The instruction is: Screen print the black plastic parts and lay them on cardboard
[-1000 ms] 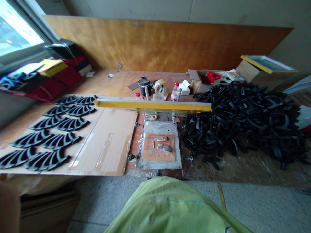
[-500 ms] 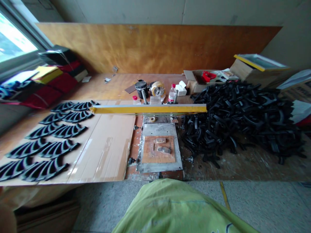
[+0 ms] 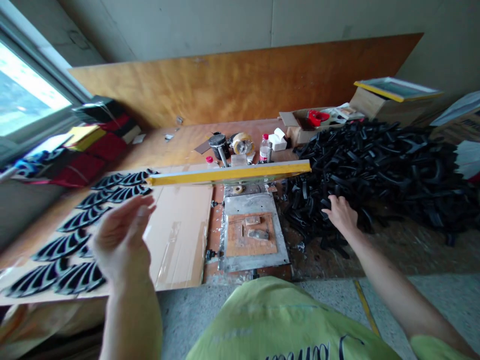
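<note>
Raised at the left, my left hand (image 3: 123,232) has its fingers curved and apart from the thumb, with nothing between them. It hovers over the cardboard sheet (image 3: 180,235), beside rows of black ribbed fan-shaped parts (image 3: 77,277). My right hand (image 3: 340,212) reaches into the near left side of a large heap of black plastic parts (image 3: 393,165), its fingers closed on a black part. Between the hands lies a metal plate fixture (image 3: 232,260) bearing a wooden board (image 3: 240,245) with small blocks. A yellow-edged frame (image 3: 228,174) spans above its far end.
Behind the frame stand a black jar (image 3: 218,145), a tape roll (image 3: 243,144) and a red-capped bottle (image 3: 264,149). An open carton (image 3: 300,132) is at the back right, and red and black boxes (image 3: 105,145) sit at the back left by the window.
Both my hands have come into view, the left above the cardboard and the right at the heap, where it has taken hold of a part. The camera view has tilted.
</note>
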The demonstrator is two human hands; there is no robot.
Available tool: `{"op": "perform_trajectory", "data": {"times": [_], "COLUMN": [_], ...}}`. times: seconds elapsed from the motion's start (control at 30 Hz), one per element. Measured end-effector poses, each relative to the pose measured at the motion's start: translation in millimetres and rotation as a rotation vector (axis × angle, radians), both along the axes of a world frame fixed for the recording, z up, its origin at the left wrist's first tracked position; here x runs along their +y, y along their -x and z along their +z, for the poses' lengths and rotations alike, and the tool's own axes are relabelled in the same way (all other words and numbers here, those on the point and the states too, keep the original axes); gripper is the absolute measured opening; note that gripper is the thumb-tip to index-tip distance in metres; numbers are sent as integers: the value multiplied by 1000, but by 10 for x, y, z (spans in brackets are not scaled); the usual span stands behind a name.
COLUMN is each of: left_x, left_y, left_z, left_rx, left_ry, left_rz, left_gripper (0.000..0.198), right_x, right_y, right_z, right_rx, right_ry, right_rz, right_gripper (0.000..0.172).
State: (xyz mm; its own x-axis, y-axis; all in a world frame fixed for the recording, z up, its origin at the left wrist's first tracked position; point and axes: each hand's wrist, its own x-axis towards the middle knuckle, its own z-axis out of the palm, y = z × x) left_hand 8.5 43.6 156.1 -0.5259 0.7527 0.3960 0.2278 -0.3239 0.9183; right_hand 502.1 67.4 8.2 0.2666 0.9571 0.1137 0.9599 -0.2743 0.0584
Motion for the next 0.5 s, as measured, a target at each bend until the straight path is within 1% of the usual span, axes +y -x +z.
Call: {"op": "perform_trajectory", "data": {"times": [0.07, 0.1, 0.17, 0.27, 0.33, 0.43, 0.5], "left_x": [31, 50, 74, 45, -6, -75, -86], "left_y": [5, -6, -28, 19, 116, 273, 319], "left_z": [-110, -177, -313, -476, -567, -716, -819], "left_rx": [-64, -102, -155, -166, -162, -184, -229], "left_ry": [21, 47, 98, 149, 188, 245, 269], "left_rz": [2, -4, -21, -46, -53, -46, -50], "left_gripper": [29, 28, 27, 28, 28, 30, 31], "right_x": [59, 82, 102, 60, -2, -106, -163], "right_y": [-1, -5, -24, -90, -151, -162, -16], "right_z": [-141, -171, -165, -49, 62, 215, 253], "right_rx": [-51, -63, -69, -73, -79, -27, 138], "right_ry": [34, 30, 28, 34, -17, -210, -326], "right_rz": [-27, -33, -42, -43, -41, -68, -62], "right_gripper": [36, 36, 35, 31, 33, 40, 40]}}
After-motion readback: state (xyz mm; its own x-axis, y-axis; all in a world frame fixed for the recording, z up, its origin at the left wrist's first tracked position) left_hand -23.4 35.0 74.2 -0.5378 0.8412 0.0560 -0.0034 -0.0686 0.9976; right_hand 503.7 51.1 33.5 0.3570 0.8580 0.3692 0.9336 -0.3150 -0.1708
